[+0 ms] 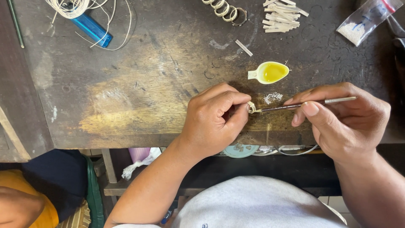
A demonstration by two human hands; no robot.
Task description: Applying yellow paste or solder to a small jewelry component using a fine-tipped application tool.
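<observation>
**Ring and brush at the worn surface's edge**

While the left hand (215, 118) pinches a small pale ring (252, 107) between thumb and forefinger, the right hand (341, 122) grips a thin brush (303, 104) (tip touching the ring) near a spoon of yellow liquid (270, 72) and white powder (273, 97) on the surface (139, 84).
</observation>
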